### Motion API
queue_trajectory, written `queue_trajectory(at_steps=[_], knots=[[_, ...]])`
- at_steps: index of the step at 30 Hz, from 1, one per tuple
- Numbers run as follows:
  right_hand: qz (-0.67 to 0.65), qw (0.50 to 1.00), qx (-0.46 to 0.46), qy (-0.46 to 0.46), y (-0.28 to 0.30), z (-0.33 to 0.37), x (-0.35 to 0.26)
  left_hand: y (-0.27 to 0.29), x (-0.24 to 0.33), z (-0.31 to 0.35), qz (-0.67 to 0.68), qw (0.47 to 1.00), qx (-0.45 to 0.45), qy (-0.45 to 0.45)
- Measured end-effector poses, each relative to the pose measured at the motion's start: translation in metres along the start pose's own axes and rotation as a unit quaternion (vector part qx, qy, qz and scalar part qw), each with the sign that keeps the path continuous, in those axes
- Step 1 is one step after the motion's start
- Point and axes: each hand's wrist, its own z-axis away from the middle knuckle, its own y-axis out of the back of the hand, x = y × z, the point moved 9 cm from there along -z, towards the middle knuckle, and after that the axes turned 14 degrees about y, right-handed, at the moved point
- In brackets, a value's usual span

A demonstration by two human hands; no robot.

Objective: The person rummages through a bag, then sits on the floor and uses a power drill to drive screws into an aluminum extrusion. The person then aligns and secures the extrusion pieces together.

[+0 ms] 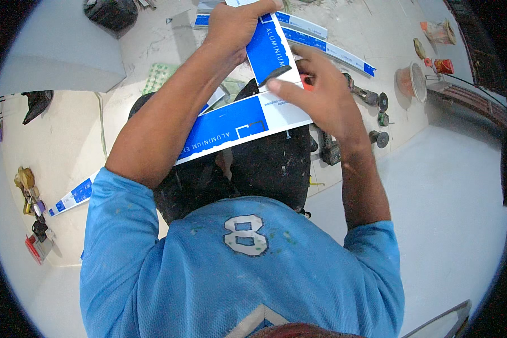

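Two aluminium profiles with blue-and-white protective film meet at a corner over my lap. The long profile (222,129) lies across my thighs, running down to the left; the other profile (265,48) points away from me. My left hand (234,25) is wrapped round the far part of this second profile. At the corner, my right hand (324,93) has its thumb pressed on the joint and its other fingers curled behind. A dark, narrow piece (276,75) sits by that thumb. Something orange-red (307,82) shows between thumb and fingers, mostly hidden, its kind unclear.
More film-covered profiles (327,46) lie on the floor ahead. Power tools (366,96) stand to the right, near a bucket (412,81) and a red container (443,66). A black bag (111,12) lies far left. Small items (34,203) are scattered at left.
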Motion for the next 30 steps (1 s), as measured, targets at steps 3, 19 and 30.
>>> queue_trajectory(at_steps=[3,19,30], knots=[[0.065,0.973,0.214,0.063,0.049,0.037,-0.030,0.001,0.000,-0.001,0.000,1.000,0.002,-0.008],[0.102,0.970,0.175,0.131,-0.013,0.116,-0.058,0.001,-0.002,-0.003,0.008,1.000,-0.013,0.013],[0.136,0.969,0.162,0.126,-0.026,0.120,-0.051,0.000,0.001,0.004,0.003,1.000,-0.013,0.017]])
